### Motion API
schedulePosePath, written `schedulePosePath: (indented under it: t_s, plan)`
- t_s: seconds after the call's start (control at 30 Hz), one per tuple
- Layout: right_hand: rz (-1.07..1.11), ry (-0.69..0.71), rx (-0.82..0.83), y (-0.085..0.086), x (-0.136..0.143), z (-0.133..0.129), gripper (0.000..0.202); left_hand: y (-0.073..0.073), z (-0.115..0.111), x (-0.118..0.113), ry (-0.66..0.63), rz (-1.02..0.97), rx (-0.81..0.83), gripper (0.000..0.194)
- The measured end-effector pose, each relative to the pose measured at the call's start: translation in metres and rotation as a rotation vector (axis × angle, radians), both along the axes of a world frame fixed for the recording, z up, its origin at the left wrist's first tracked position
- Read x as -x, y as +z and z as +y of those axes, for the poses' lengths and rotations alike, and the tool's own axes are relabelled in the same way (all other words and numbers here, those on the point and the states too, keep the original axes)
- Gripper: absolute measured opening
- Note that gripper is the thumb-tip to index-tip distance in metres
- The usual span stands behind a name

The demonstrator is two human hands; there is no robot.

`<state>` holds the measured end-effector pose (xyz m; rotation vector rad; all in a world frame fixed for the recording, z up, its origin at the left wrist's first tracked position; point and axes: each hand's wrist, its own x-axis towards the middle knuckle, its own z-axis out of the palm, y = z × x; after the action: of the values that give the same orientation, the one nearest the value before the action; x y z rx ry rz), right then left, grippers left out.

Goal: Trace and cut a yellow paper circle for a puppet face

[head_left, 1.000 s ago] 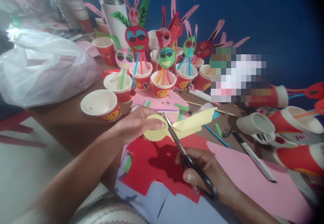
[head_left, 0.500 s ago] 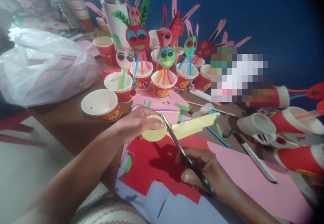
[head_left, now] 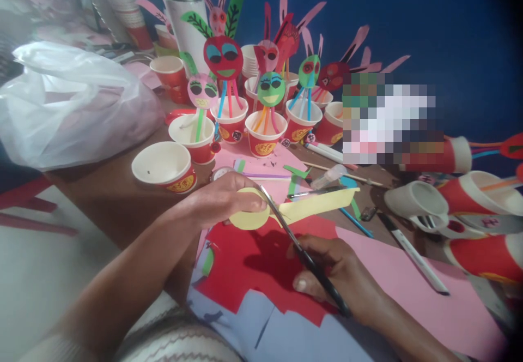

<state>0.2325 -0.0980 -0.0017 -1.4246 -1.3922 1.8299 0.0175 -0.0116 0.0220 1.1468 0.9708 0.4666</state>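
My left hand [head_left: 229, 201] pinches a round piece of yellow paper [head_left: 248, 220] between thumb and fingers. A long yellow strip [head_left: 321, 205] stretches to the right from beside the round piece. In my right hand [head_left: 337, 272] are black-handled scissors [head_left: 300, 250], whose blades point up and left to the edge of the yellow paper by my left thumb. Red paper [head_left: 261, 264] with cut edges lies under both hands, on top of pale blue paper [head_left: 245, 318].
Behind the hands stand red and white paper cups [head_left: 265, 133] with paper-faced straw figures. Nearer left is another cup [head_left: 163, 168], beyond it a plastic bag [head_left: 77, 106]. Pink paper [head_left: 388, 269], a marker [head_left: 417, 255] and a white mug [head_left: 417, 201] lie right.
The scissors have turned so their handles show edge-on, and the blades look closer together. The yellow strip has shifted slightly and lies flatter. My left hand has hardly moved.
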Motion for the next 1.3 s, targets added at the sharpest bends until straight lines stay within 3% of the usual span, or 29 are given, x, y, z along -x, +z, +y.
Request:
schedulePosePath:
  t_s: [0.27, 0.53, 0.77, 0.97, 1.17, 1.3]
  plan:
    - [0.07, 0.063, 0.015, -0.0006, -0.0023, 0.0005, 0.039, -0.0015, 0.0003, 0.0006, -0.012, 0.007, 0.002, 0.014]
    - [0.125, 0.004, 0.054, -0.0022, -0.0032, 0.0006, 0.042, -0.0079, 0.0, 0.0006, 0.012, -0.057, -0.045, 0.027]
    - [0.128, -0.015, 0.047, -0.0028, -0.0015, 0.0001, 0.045, -0.0047, 0.0004, -0.0013, 0.061, -0.071, -0.046, 0.021]
    - [0.126, 0.029, 0.049, -0.0023, -0.003, 0.0012, 0.044, -0.0054, 0.0007, -0.0002, 0.018, -0.075, -0.006, 0.021]
    - [0.079, 0.07, 0.048, 0.0009, -0.0042, 0.0033, 0.049, -0.0026, 0.0007, 0.0016, 0.003, -0.085, 0.054, 0.03]
    - [0.081, 0.096, 0.027, -0.0011, -0.005, 0.0029, 0.05, -0.0011, 0.0012, 0.0012, 0.023, -0.026, 0.054, 0.022]
